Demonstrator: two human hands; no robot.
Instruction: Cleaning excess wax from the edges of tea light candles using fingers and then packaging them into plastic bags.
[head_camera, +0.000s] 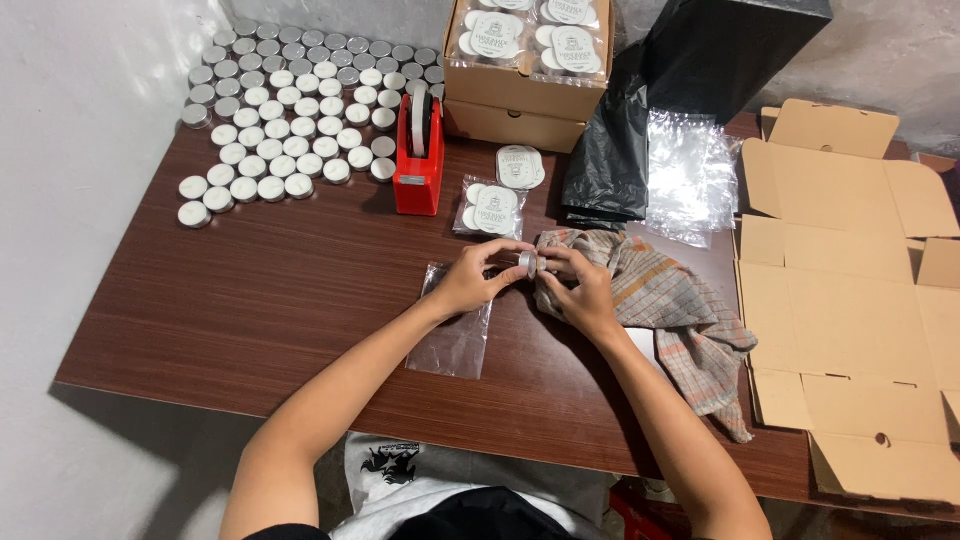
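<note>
We work at a dark wood-grain counter (250, 300) that fills most of the frame. Along the right edge lie flattened cardboard boxes (850, 290), unfolded and overlapping. At the top centre an open carton (520, 85) holds sealed packs of white round tins, and just right of it slumps a black plastic bag (640, 120) with a stack of clear bags (690, 175) beside it. The upper left carries a broad field of small round tins (290, 110), set close together in rows. A checked cloth (670, 300) sprawls from the centre toward the lower right. A red tape dispenser (418, 155) stands upright in the upper middle, with two finished packs (490, 208) just below and right of it. A clear flat bag (455, 325) lies under our left forearm.

At the centre of the frame our left hand (470, 280) and right hand (580, 290) meet on one small tin (527, 263), lifted just above the counter at the cloth's edge. The fingers of both hands are curled in and pinch it from either side.

The tin looks light, stiff and smooth, likely thin metal, so we judge it slippery on the flat faces and easily dented; the rim, pinched across its width, seems the safest hold.
</note>
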